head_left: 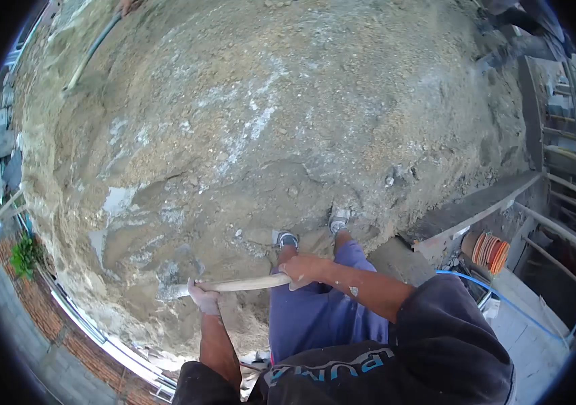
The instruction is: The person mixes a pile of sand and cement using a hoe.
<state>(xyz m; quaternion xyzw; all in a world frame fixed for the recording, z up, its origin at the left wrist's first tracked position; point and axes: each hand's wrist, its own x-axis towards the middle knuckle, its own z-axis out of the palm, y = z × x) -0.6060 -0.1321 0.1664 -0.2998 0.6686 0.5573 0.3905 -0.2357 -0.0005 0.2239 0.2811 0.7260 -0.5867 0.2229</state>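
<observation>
Both my hands are wrapped round a pale wooden tool handle (251,283), held nearly level in front of my legs. My left hand (204,298), whitened with dust, grips it near its left end. My right hand (303,270) closes on the other end, close to my thighs. Past my left hand the tool's end looks grey and blends into the ground, so I cannot make out its kind. Under and ahead of me spreads a broad heap of sandy, gravelly material (342,101) with white powdery streaks. My shoes (338,220) stand on its near edge.
At top left a person's hand (126,7) holds a long, thin, curved pole or hose (96,50). Another person (531,27) is partly visible at top right. Stacked orange round containers (490,252), a blue hose (504,297) and a low ledge (480,206) lie to the right.
</observation>
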